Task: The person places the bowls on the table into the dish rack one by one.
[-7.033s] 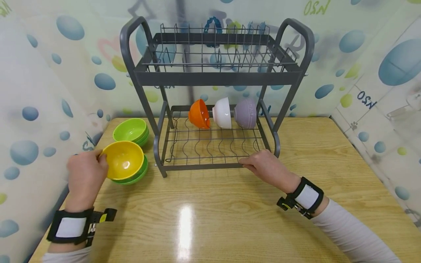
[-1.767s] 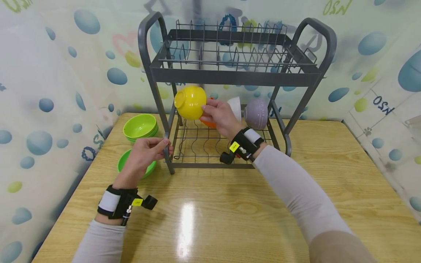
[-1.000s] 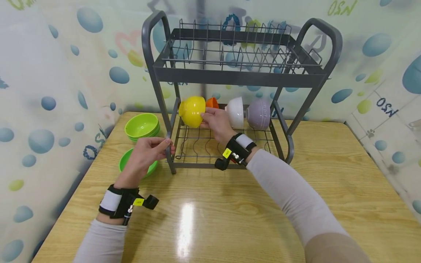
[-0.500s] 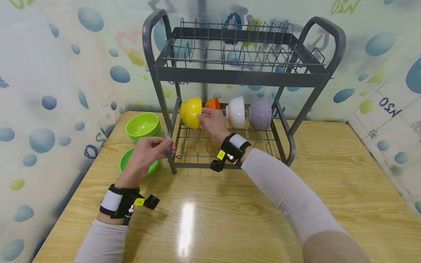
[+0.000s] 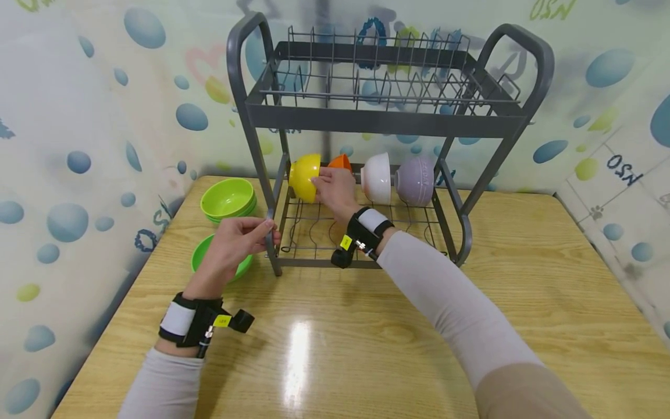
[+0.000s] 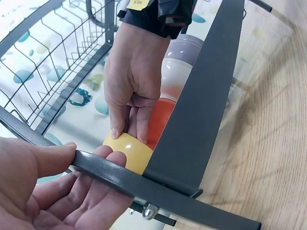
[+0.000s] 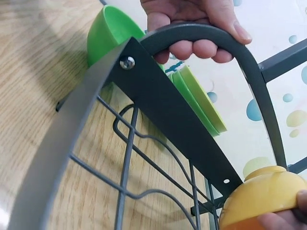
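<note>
My right hand (image 5: pixel 337 192) pinches the rim of a yellow bowl (image 5: pixel 303 177) between thumb and fingers. The bowl stands on its side at the left end of the lower shelf, its base turned left. Fingers of my left hand (image 5: pixel 238 241) curl round the left side rail of the grey two-tier dish rack (image 5: pixel 387 121), as the left wrist view also shows. Right of the yellow bowl, an orange bowl (image 5: pixel 340 161) is partly hidden behind my right hand. A white bowl (image 5: pixel 377 179) and a lavender bowl (image 5: pixel 415 181) stand on their sides further right.
Stacked green bowls (image 5: pixel 227 199) sit on the wooden table (image 5: pixel 366 337) left of the rack. Another green bowl (image 5: pixel 201 253) is nearer, partly behind my left hand. The rack's upper tier (image 5: pixel 384 87) overhangs the lower shelf. A patterned wall rises behind and at both sides.
The yellow bowl went from my left hand, beside the green bowls, to my right hand, then down onto the lower shelf, turning sideways. My left hand moved to the rack's side rail.
</note>
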Motion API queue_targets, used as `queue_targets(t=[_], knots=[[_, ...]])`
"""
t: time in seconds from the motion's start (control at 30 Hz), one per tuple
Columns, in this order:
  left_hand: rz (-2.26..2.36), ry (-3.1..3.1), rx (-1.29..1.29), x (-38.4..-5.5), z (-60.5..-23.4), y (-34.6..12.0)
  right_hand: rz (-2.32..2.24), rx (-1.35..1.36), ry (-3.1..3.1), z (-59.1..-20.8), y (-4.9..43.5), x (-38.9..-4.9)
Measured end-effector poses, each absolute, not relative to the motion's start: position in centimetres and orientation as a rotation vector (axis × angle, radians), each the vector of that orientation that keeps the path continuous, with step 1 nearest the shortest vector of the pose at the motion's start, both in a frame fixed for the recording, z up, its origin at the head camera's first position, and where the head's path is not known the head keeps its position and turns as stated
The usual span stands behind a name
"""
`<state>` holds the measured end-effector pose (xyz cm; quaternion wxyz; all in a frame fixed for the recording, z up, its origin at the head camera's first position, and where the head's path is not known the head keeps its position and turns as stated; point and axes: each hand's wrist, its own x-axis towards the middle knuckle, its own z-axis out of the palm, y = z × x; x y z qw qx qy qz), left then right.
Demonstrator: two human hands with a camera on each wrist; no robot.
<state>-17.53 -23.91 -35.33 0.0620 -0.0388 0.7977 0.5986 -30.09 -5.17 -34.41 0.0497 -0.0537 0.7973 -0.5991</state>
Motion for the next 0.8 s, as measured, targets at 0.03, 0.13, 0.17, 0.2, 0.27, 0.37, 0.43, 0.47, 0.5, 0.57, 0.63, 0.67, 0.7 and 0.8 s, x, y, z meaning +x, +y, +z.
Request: queue_targets(t=[0.03,0.13,0.17,0.2,0.27,0.37,0.43,0.47,0.5,0.57,0.63,0.67,0.7,0.8], knots=[[1.811,2.412,-0.116,-17.52,-35.33,-23.91,-1.805,-0.173,2.462,-34.41,-5.17,-30.15],[1.815,2.415,-0.110,-17.52,-35.34,-23.93,-1.737,-0.212,2.561,-34.37,-5.18,-30.34],[1.817,2.415,-0.108,-17.51,-35.33,-23.93,-1.713,-0.225,2.588,-34.34,-5.18,-30.39],[1.821,2.411,-0.108,-17.51,-35.33,-23.93,-1.686,-0.237,2.616,-34.30,-5.18,-30.43],[1.827,2.408,-0.108,-17.52,-35.34,-23.91,-1.653,-0.255,2.652,-34.22,-5.20,-30.45],[1.829,2.409,-0.109,-17.55,-35.42,-23.92,-1.608,-0.290,2.698,-34.12,-5.27,-30.43],[1.833,2.411,-0.104,-17.59,-35.48,-23.92,-1.555,-0.315,2.752,-34.09,-5.37,-30.42],[1.835,2.411,-0.102,-17.60,-35.52,-23.92,-1.527,-0.328,2.782,-34.09,-5.41,-30.40],[1.836,2.410,-0.099,-17.61,-35.56,-23.91,-1.496,-0.338,2.813,-34.12,-5.47,-30.41],[1.843,2.407,-0.096,-17.62,-35.58,-23.90,-1.442,-0.347,2.872,-34.19,-5.60,-30.40],[1.846,2.407,-0.097,-17.63,-35.60,-23.92,-1.421,-0.353,2.901,-34.25,-5.71,-30.39],[1.846,2.405,-0.100,-17.61,-35.58,-23.91,-1.421,-0.358,2.906,-34.27,-5.77,-30.36],[1.844,2.410,-0.097,-17.61,-35.58,-23.94,-1.414,-0.361,2.913,-34.31,-5.83,-30.38],[1.851,2.409,-0.097,-17.57,-35.56,-23.97,-1.414,-0.377,2.916,-34.32,-5.94,-30.29]])
